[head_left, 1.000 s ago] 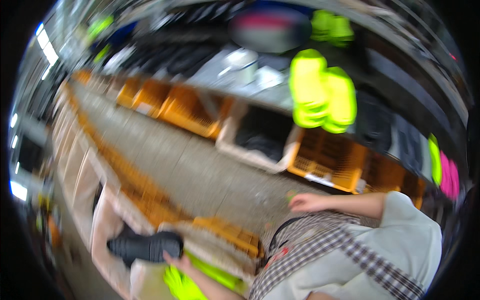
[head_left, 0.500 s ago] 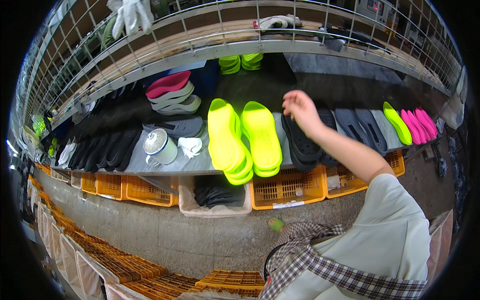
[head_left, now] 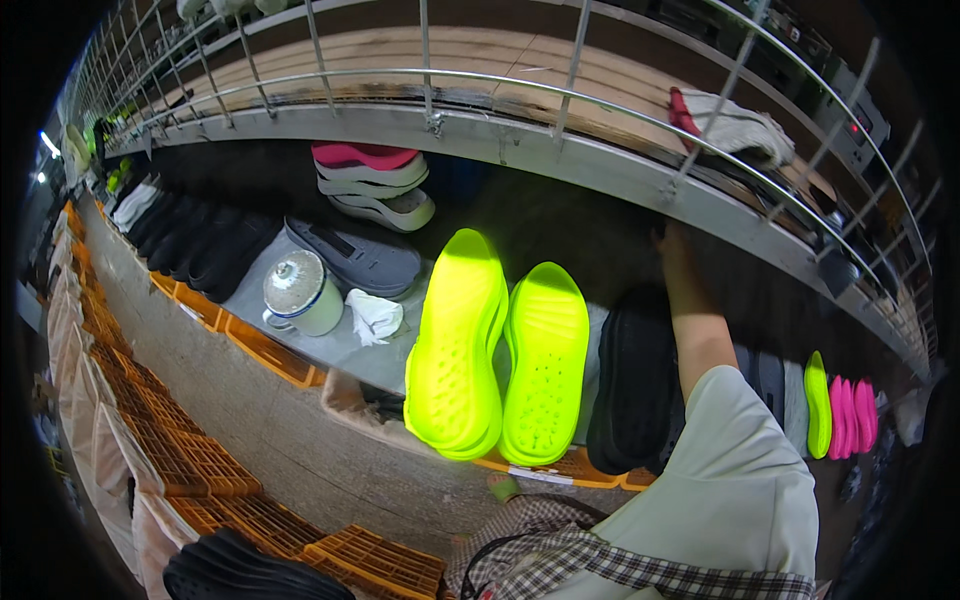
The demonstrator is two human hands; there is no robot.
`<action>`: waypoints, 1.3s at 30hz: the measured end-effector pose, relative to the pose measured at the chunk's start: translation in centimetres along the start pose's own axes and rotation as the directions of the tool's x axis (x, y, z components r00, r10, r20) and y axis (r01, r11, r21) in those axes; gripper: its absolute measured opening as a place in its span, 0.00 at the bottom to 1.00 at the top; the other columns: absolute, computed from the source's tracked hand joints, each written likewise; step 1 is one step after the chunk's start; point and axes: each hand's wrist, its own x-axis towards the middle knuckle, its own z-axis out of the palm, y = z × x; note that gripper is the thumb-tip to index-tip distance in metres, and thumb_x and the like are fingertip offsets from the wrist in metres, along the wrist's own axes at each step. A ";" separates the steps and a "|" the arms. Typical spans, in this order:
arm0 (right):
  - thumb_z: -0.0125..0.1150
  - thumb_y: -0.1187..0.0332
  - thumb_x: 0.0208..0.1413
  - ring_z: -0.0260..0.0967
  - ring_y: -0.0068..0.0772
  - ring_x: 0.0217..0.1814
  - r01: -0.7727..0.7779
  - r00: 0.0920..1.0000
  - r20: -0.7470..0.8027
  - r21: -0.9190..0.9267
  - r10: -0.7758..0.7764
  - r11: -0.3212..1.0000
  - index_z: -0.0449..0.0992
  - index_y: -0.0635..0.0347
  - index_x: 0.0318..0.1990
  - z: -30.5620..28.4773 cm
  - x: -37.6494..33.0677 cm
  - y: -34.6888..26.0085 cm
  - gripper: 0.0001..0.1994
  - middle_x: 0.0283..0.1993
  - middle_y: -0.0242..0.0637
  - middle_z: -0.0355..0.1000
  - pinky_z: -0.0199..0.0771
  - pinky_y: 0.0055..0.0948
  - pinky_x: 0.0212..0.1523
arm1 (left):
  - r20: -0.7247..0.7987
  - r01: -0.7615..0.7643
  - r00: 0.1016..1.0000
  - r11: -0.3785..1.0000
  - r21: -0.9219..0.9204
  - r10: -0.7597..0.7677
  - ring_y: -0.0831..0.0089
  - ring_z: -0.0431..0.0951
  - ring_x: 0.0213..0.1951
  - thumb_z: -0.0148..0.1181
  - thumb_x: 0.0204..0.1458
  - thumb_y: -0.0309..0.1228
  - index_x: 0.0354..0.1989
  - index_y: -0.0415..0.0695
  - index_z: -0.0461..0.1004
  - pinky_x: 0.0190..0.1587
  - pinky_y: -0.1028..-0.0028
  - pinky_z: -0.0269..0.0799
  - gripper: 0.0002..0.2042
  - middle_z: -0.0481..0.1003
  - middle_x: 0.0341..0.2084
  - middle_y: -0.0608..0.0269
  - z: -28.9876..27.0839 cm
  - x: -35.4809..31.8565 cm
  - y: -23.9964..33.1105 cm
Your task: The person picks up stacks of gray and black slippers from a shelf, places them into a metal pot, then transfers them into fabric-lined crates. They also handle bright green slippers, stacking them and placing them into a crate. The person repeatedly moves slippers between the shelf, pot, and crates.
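Note:
My right hand [head_left: 672,238] reaches far back over the table, into shadow beneath the wire mesh rack; its fingers are too dark to make out. Below that forearm lie black shoe soles [head_left: 632,385]. Left of them, two neon yellow-green foam clogs or soles [head_left: 455,350] stand side by side, the left one stacked on another. At the lower left edge a ridged black sole-like piece [head_left: 250,570] shows close up; what supports it is out of sight. My left hand is not in view.
A lidded white mug [head_left: 303,292], crumpled white tissue [head_left: 375,315] and grey sole [head_left: 355,258] occupy the table's left part. Pink soles [head_left: 853,418] stand at the right. The metal rack frame [head_left: 500,140] crosses above. Orange crates [head_left: 200,460] line the floor at left.
My right hand has stretched farther back, from above the black soles into the shadow under the rack. The view has tilted and come closer. A black ridged piece now appears at lower left.

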 end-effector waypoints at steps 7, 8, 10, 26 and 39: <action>0.53 0.51 0.56 0.58 0.46 0.59 0.022 0.999 0.022 0.058 -0.023 0.998 0.62 0.50 0.59 3.1 1.2 -4.6 0.25 0.62 0.40 0.58 0.71 0.53 0.47 | -0.024 0.128 0.992 0.989 0.075 -0.127 0.47 0.60 0.58 0.57 0.50 0.46 0.61 0.38 0.59 0.59 0.48 0.57 0.33 0.62 0.58 0.46 2.2 -1.9 -4.7; 0.53 0.52 0.56 0.59 0.46 0.59 0.016 0.999 0.031 0.067 -0.018 0.998 0.62 0.50 0.59 3.8 1.1 -4.9 0.25 0.62 0.40 0.58 0.71 0.53 0.47 | -0.032 0.139 0.990 0.987 0.079 -0.137 0.47 0.60 0.58 0.57 0.50 0.46 0.61 0.38 0.59 0.59 0.48 0.57 0.33 0.62 0.58 0.47 2.2 -2.0 -5.0; 0.53 0.52 0.56 0.59 0.46 0.58 0.012 0.999 0.040 0.083 -0.015 0.996 0.63 0.50 0.58 5.4 1.1 -4.8 0.25 0.61 0.41 0.59 0.71 0.53 0.47 | -0.041 0.151 0.988 0.985 0.088 -0.148 0.47 0.60 0.58 0.57 0.50 0.46 0.61 0.38 0.59 0.59 0.48 0.57 0.34 0.62 0.58 0.47 2.3 -2.4 -5.6; 0.51 0.55 0.58 0.62 0.47 0.57 0.015 0.998 0.054 0.187 -0.025 0.982 0.65 0.52 0.57 11.1 1.9 -2.8 0.21 0.59 0.42 0.63 0.72 0.53 0.47 | -0.111 0.327 0.944 0.928 0.179 -0.312 0.47 0.59 0.59 0.57 0.47 0.52 0.63 0.40 0.57 0.58 0.49 0.55 0.38 0.60 0.60 0.48 -1.2 -1.9 -6.9; 0.49 0.58 0.60 0.65 0.47 0.56 0.004 0.987 0.151 0.301 -0.052 0.954 0.67 0.54 0.56 -5.9 -5.1 -9.8 0.19 0.57 0.43 0.66 0.74 0.53 0.46 | 0.014 0.321 0.944 0.931 0.174 -0.328 0.51 0.63 0.57 0.57 0.52 0.43 0.59 0.35 0.61 0.58 0.53 0.59 0.30 0.65 0.56 0.47 3.9 -0.9 -5.3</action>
